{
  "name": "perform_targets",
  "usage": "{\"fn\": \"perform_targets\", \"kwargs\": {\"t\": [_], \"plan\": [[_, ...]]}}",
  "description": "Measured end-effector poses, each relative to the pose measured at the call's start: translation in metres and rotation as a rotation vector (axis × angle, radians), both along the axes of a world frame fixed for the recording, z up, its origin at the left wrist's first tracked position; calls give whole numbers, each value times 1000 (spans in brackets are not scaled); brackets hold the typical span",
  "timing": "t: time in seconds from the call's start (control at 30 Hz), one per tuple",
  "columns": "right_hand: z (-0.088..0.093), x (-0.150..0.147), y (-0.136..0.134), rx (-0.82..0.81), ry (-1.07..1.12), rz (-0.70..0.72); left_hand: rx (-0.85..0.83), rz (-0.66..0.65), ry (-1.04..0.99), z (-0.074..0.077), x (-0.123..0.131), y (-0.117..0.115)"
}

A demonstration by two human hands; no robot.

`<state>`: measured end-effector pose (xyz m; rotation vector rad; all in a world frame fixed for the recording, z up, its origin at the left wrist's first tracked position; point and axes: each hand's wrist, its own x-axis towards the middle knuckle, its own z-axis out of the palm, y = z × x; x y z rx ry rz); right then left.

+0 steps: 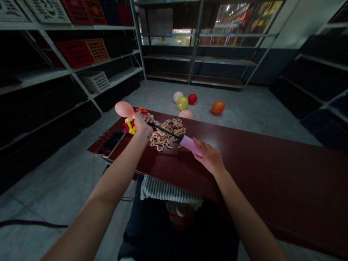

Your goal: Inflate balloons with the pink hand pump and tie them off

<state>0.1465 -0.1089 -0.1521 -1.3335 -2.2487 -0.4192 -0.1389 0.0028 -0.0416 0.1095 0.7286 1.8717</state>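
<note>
A hand balloon pump [191,145] with a pink barrel and black rod is stretched out above the table between my hands. My right hand [209,156] is wrapped round the pink barrel. At the pump's far end, my left hand [141,122] is closed round the nozzle end and the neck of a partly inflated peach balloon [124,109]. The balloon bulges out beyond my left fingers, over the table's left edge. Beneath the rod lies a heap of tan curled pieces [161,139]. Limp coloured balloons [131,127] lie in a pile behind my left wrist, partly hidden.
The dark red table [258,159] reaches far right. Inflated balloons rest on the floor beyond it: an orange one [218,107], a red one [192,98], a yellow one [182,103] and paler ones. Shelves [168,57] line the walls. A ribbed grey cushion [170,190] lies on my lap.
</note>
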Motion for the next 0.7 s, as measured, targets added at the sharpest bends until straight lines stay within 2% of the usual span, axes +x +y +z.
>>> {"fn": "perform_targets", "kwargs": {"t": [0.1, 0.27, 0.4, 0.5, 0.6, 0.7], "plan": [[-2, 2, 1, 4, 31, -19, 15, -6, 1, -1, 13, 1], [-2, 1, 3, -20, 73, -36, 44, -87, 21, -4, 44, -3], [2, 0, 1, -44, 81, -73, 93, -137, 48, -14, 84, -16], [6, 0, -2, -89, 83, -91, 68, -182, 60, -23, 108, -27], [9, -2, -4, -131, 90, -105, 33, -214, 59, -29, 117, -32], [10, -6, -3, -169, 92, -99, -9, -202, 36, -29, 113, -31]]}}
